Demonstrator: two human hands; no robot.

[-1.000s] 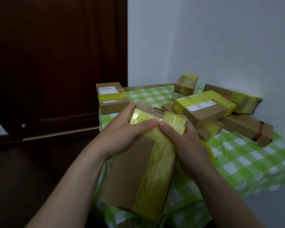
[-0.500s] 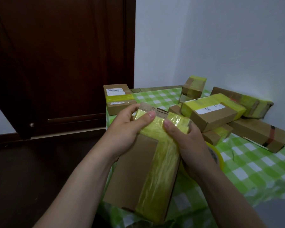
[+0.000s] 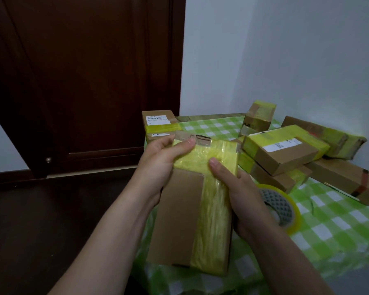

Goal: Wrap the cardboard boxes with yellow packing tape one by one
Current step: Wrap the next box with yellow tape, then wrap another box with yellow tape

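Both hands hold the cardboard box [image 3: 179, 220] tilted over the near edge of the desk [image 3: 339, 220]. The left hand [image 3: 158, 165] grips its far left corner, fingers curled behind, thumb on the yellow tape [image 3: 213, 209]. The right hand [image 3: 243, 199] clasps its right side. Its thumb has slid away from the left thumb, smoothing the band, so this box is probably nearly finished. The tape roll [image 3: 279, 207] lies just right of the box.

A green-checked table [image 3: 339, 226] bears taped cardboard boxes [image 3: 347, 184] and a tape roll [image 3: 282, 209].
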